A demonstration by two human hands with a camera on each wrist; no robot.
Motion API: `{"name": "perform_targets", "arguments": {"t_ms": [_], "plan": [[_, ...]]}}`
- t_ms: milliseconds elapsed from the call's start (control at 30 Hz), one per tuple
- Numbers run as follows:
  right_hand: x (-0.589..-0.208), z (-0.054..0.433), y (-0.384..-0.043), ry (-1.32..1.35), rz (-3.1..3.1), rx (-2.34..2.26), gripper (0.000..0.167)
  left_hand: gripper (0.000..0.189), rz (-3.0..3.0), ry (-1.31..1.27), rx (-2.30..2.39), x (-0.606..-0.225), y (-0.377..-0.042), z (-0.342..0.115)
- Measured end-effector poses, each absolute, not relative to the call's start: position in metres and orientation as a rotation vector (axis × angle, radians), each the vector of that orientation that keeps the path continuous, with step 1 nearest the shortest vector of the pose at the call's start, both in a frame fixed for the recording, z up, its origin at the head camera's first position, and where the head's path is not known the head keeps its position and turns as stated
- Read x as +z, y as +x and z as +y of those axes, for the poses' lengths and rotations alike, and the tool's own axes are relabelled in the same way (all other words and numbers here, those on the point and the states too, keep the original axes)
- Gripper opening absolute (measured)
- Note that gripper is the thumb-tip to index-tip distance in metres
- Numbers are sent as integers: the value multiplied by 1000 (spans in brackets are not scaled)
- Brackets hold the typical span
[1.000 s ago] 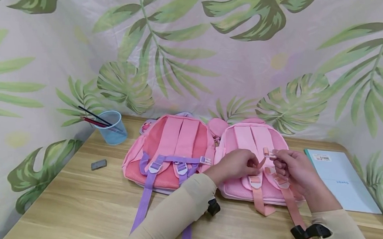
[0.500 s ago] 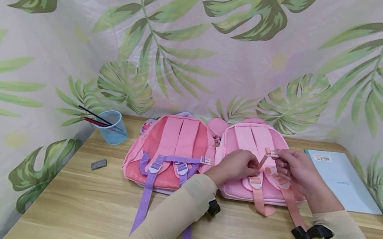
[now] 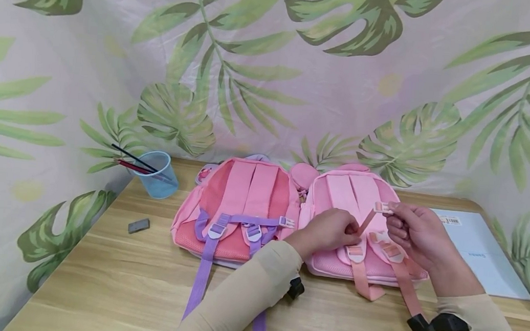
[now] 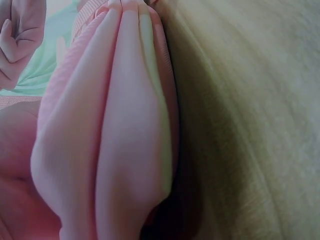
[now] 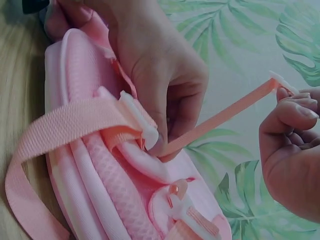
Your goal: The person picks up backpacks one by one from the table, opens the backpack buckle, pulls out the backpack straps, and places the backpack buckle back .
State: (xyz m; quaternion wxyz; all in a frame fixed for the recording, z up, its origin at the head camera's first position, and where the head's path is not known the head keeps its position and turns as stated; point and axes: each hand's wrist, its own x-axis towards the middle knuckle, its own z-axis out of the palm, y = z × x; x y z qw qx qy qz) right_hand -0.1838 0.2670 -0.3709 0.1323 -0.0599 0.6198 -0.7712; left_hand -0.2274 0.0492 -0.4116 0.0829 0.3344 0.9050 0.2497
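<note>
The light pink backpack (image 3: 337,191) lies straps up on the table. My left hand (image 3: 329,230) pinches an orange strap (image 3: 366,223) near the pack's left strap adjuster (image 3: 356,253). In my right hand (image 3: 419,231), thumb and fingers grip the white buckle (image 3: 383,208) at the strap's other end, raised above the pack. The strap (image 5: 225,117) runs taut between both hands in the right wrist view. Pink side folds (image 4: 130,125) fill much of the left wrist view, with the right hand (image 4: 22,37) at its upper left; the left fingers are hidden there.
A second pink backpack (image 3: 237,194) with purple straps (image 3: 204,271) lies directly left. At far left stand a blue pencil cup (image 3: 156,181) and a grey eraser (image 3: 138,226). A light blue book (image 3: 484,258) lies at right. Leaf-patterned cloth (image 3: 261,93) hangs behind the table.
My right hand has moved right and slightly up with the buckle, so more of the orange strap shows between the hands. The left hand stays nearly in place.
</note>
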Motion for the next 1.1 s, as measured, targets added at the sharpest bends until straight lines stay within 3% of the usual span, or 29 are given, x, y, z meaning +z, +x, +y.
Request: {"name": "perform_targets", "arguments": {"t_ms": [333, 533, 800, 1100], "plan": [[-376, 268, -181, -159, 1782, -2265, 39, 41, 2640, 989, 1142, -379, -227, 44], [-377, 270, -179, -149, 1785, -2231, 37, 29, 2669, 1162, 1213, -357, -224, 44], [-386, 270, -176, -119, 1839, -2294, 25, 22, 2635, 1057, 1317, -361, -227, 42], [-390, 269, -174, -204, 1966, -2281, 33, 21, 2647, 1062, 1309, -361, -228, 43]]}}
